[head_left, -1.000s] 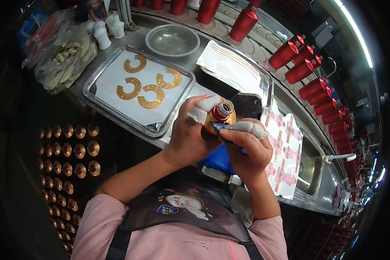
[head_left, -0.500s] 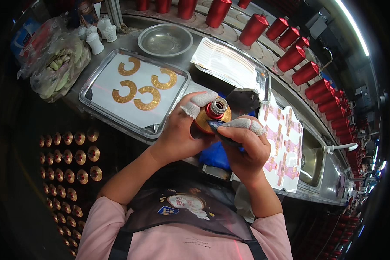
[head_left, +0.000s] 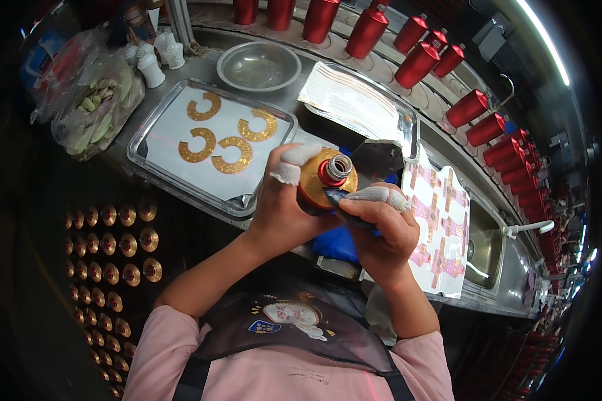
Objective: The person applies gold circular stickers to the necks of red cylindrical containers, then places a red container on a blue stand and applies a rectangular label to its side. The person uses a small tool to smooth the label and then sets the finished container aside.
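Observation:
My left hand [head_left: 274, 210] is wrapped round a red bottle [head_left: 321, 179] with its open threaded neck tilted up towards me. A gold band covers the bottle's shoulder around the neck. My right hand [head_left: 386, 234] pinches a small dark flat scraper [head_left: 334, 196], its tip against the near side of the gold shoulder. White finger covers wrap fingers on both hands. To the left, a metal tray [head_left: 140, 150] carries several gold C-shaped decals [head_left: 231, 155] on a white sheet. My hands hide most of the bottle's body.
Several red bottles [head_left: 366, 32] stand on the conveyor behind the bench. A metal bowl [head_left: 259, 67], a stack of striped sheets [head_left: 348, 100] and a pink-gold decal sheet [head_left: 441, 227] lie around my hands. At right is a sink [head_left: 485, 250]; gold-topped bottles [head_left: 128, 244] stand lower left.
The scraper has shifted slightly along the near edge of the gold shoulder, and the bottle has turned a little in my left hand. Red bottles on the conveyor have moved along.

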Demonstrator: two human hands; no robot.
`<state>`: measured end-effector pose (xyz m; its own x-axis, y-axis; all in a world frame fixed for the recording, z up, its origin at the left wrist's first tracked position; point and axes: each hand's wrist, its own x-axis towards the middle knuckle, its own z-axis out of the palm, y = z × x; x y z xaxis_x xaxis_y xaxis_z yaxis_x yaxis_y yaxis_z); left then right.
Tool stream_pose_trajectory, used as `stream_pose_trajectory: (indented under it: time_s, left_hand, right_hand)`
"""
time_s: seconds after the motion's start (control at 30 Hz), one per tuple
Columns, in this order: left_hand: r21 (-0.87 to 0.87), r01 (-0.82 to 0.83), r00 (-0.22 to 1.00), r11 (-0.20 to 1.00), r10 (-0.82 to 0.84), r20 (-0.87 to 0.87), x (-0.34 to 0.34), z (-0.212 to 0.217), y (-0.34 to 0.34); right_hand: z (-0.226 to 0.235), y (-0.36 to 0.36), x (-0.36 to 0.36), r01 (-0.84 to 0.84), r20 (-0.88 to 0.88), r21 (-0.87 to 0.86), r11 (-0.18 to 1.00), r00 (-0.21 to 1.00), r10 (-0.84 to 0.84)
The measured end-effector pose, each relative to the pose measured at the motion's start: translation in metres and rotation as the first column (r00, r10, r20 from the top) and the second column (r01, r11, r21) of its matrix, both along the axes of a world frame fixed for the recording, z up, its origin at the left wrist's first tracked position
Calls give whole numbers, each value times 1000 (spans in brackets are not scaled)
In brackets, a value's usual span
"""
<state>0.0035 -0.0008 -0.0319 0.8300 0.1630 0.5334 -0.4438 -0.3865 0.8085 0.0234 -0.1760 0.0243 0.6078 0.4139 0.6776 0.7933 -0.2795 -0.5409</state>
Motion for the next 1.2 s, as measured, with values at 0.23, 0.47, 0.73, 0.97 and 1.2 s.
stream_pose_trajectory:
  time_s: [0.23,0.47,0.73,0.97,1.2]
  left_hand:
    - [282,-162,983,945,131,125,1,-10,-5]
    - [-69,129,989,989,-134,-69,2,-1,3]
    - [48,-86,979,995,75,190,-5,-17,-10]
    - [65,-159,984,985,153,92,-5,-21,-15]
    - [43,-125,992,991,126,-16,-9,-8,-12]
  right_hand:
    - [-3,2,-3,-8,24,2,1000,1000,8]
    - [-7,4,-5,-11,0,32,999,1000,11]
    - [-1,13,-19,-170,168,-100,980,968,185]
    - [-8,2,-9,-103,121,26,994,988,99]
    - [-7,-9,-8,-88,86,125,988,993,78]
